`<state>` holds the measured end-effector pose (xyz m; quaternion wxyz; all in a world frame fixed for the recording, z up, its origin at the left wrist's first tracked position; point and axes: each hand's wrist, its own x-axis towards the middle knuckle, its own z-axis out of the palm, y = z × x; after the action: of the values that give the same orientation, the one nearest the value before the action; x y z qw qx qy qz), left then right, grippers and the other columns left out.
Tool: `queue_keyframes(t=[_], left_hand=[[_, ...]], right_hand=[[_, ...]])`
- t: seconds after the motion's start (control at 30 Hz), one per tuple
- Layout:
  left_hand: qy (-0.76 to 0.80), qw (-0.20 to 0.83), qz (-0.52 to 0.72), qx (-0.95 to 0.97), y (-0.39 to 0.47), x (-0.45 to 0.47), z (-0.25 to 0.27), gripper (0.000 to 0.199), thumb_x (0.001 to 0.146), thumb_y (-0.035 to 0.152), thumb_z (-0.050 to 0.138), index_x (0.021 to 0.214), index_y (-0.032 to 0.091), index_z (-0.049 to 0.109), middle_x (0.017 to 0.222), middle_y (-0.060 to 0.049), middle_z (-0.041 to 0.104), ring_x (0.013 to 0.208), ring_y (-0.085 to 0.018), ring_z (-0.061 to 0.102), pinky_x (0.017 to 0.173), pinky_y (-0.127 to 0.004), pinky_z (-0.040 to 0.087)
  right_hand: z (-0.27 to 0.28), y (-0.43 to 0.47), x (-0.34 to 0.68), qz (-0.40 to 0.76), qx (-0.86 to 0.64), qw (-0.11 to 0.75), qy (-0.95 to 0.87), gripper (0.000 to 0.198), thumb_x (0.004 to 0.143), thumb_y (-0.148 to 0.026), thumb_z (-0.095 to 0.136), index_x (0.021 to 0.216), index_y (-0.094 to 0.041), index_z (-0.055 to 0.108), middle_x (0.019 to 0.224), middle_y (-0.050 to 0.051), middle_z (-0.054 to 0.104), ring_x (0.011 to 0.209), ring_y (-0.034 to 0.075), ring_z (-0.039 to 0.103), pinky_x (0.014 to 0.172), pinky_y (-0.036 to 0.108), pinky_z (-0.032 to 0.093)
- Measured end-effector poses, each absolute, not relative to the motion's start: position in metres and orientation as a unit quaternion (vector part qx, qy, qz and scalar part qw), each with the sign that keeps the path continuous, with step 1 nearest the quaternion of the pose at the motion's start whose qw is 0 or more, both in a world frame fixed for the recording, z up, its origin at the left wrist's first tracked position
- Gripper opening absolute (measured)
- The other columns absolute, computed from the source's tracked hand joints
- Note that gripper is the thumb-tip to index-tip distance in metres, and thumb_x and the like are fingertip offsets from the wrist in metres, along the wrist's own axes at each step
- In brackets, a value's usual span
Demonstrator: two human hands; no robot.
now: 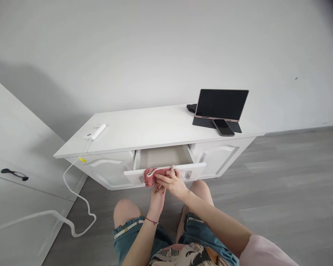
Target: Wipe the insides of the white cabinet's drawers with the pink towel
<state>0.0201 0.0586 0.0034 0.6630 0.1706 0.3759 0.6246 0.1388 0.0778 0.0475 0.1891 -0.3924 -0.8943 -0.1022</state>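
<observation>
A folded red cloth (150, 178) with a white edge is held in front of the drawer's front panel (197, 169). My left hand (158, 194) grips it from below, its fingertips partly hidden behind the cloth and my other hand. From the right, my right hand (175, 184) lays its fingers across the cloth and closes on it. The drawer is pulled out of a white cabinet (144, 129), and the part of its inside (163, 156) that shows is bare. Whether the cloth touches the drawer front I cannot tell.
On the cabinet top, a tablet (222, 104) stands on a dark stand with a phone (223, 127) before it. A black object (191, 108) lies behind the tablet. A white charger (98, 131) trails a white cable (86, 202). A white cupboard (22, 207) stands left.
</observation>
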Motion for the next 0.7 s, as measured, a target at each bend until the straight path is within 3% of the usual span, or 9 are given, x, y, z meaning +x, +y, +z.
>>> queue_keyframes(t=[0.2, 0.37, 0.53, 0.63, 0.7], left_hand=[[0.384, 0.675, 0.616, 0.132, 0.064, 0.018, 0.001, 0.015, 0.062, 0.018, 0.077, 0.070, 0.021, 0.064, 0.086, -0.001, 0.071, 0.097, -0.017, 0.065, 0.096, -0.031, 0.043], [0.399, 0.669, 0.618, 0.111, 0.066, 0.020, 0.007, 0.021, 0.064, 0.023, 0.079, 0.077, 0.020, 0.064, 0.089, -0.001, 0.070, 0.089, -0.013, 0.065, 0.091, -0.027, 0.044], [0.407, 0.675, 0.606, 0.105, 0.064, 0.018, 0.007, 0.025, 0.061, 0.023, 0.082, 0.077, 0.019, 0.063, 0.082, 0.000, 0.069, 0.079, -0.010, 0.064, 0.082, -0.024, 0.045], [0.405, 0.676, 0.606, 0.110, 0.063, 0.018, 0.007, 0.026, 0.061, 0.025, 0.082, 0.076, 0.020, 0.062, 0.083, 0.001, 0.069, 0.080, -0.010, 0.064, 0.081, -0.023, 0.045], [0.405, 0.678, 0.602, 0.116, 0.062, 0.019, 0.007, 0.026, 0.062, 0.027, 0.082, 0.076, 0.020, 0.061, 0.084, 0.000, 0.070, 0.081, -0.010, 0.064, 0.081, -0.023, 0.046]], right_hand=[[0.043, 0.062, 0.202, -0.117, -0.466, 0.162, -0.862, 0.047, 0.092, -0.022, 0.046, 0.135, -0.042, 0.045, 0.139, -0.006, 0.050, 0.109, 0.027, 0.042, 0.097, 0.053, 0.029], [0.030, 0.046, 0.233, -0.139, -0.544, 0.187, -0.806, 0.050, 0.088, -0.013, 0.047, 0.125, -0.046, 0.054, 0.131, -0.005, 0.057, 0.106, 0.029, 0.044, 0.093, 0.054, 0.032], [-0.016, 0.040, 0.217, -0.125, -0.667, 0.315, -0.663, 0.034, 0.086, -0.014, 0.047, 0.111, -0.031, 0.064, 0.119, 0.011, 0.056, 0.112, 0.032, 0.044, 0.090, 0.051, 0.039], [-0.043, 0.048, 0.186, -0.061, -0.727, 0.410, -0.547, 0.031, 0.087, -0.017, 0.041, 0.112, -0.023, 0.057, 0.110, 0.016, 0.053, 0.106, 0.033, 0.049, 0.083, 0.051, 0.044], [-0.052, 0.055, 0.162, 0.007, -0.741, 0.483, -0.467, 0.034, 0.086, -0.023, 0.039, 0.119, -0.018, 0.050, 0.116, 0.020, 0.048, 0.111, 0.034, 0.047, 0.085, 0.052, 0.044]])
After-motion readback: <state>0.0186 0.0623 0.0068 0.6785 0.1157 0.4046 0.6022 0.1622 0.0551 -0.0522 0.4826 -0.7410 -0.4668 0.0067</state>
